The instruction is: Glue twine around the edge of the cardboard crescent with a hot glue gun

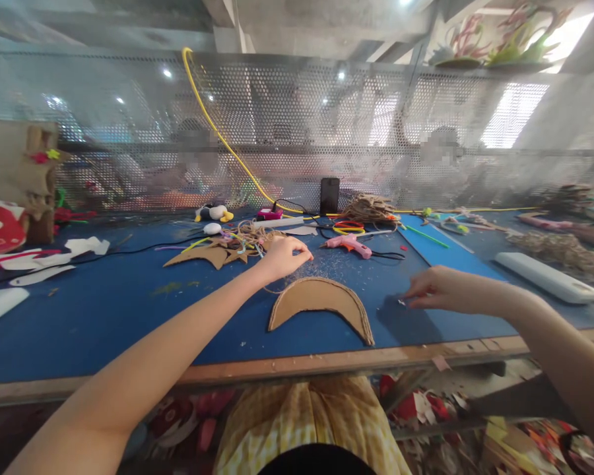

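My left hand (pixel 286 257) hovers past the far edge of a cardboard crescent (pixel 321 295), its fingertips pinched together. Whatever is between them is too small to make out. The crescent lies flat near the table's front edge, points toward me, with a twine-like rim along its curve. My right hand (pixel 434 287) is to the right of the crescent, just over the table, thumb and fingers drawn together. A tiny whitish bit shows at its fingertips, too blurred to name. Between and beyond the hands lies a pink glue gun (pixel 349 245), touched by neither.
Another cardboard crescent (pixel 198 256) and a tangle of twine (pixel 257 234) lie left of centre. Behind stand a dark phone (pixel 329 196) and a twine bundle (pixel 369 210). A blue board (pixel 445 247) and a white bar-shaped object (pixel 549 277) are right. Perforated metal screens the back.
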`<state>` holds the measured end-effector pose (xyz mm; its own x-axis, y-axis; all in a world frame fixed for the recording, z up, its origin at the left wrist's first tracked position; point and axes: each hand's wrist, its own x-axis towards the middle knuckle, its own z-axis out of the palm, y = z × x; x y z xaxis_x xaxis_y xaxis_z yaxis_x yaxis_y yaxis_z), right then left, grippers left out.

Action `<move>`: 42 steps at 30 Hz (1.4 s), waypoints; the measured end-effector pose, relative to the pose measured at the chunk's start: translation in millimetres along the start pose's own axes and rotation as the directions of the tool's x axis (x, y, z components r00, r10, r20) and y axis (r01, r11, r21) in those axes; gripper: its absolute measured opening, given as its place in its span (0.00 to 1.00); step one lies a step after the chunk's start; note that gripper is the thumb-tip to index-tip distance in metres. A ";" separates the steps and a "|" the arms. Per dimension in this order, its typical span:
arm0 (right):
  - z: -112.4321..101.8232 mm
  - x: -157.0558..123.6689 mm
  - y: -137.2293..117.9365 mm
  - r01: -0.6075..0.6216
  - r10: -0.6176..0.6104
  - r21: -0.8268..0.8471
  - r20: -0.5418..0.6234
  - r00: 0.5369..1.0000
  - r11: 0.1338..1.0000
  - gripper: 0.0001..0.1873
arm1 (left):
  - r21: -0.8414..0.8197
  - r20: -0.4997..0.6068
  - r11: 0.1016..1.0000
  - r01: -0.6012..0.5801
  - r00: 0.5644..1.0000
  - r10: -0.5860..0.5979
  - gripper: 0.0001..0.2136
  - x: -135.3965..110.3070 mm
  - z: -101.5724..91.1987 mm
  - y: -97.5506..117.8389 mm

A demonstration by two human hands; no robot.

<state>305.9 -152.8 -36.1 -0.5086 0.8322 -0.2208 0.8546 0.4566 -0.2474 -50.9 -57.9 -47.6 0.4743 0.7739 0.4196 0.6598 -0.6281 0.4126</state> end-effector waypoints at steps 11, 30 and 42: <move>-1.9 -41.8 -29.6 -0.139 0.138 0.004 0.123 0.983 0.990 0.07 | 0.045 0.029 0.998 -0.034 0.999 0.033 0.11 -19.3 -0.7 -5.2; -54.1 77.9 -65.9 0.079 -0.072 0.015 -0.286 0.956 0.997 0.16 | 0.275 0.006 0.918 0.285 0.954 -0.298 0.10 21.8 18.9 -28.5; -10.9 137.7 -39.3 0.114 -0.138 -0.079 -0.487 0.862 0.990 0.17 | 0.255 -0.105 0.933 0.253 0.967 -0.234 0.10 42.1 59.0 -57.6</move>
<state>203.5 -52.7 -46.5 -0.5049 0.8080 0.3036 0.7968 0.5716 -0.1961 -34.6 15.7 -101.5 0.2430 0.8865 0.3939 0.8845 -0.3693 0.2853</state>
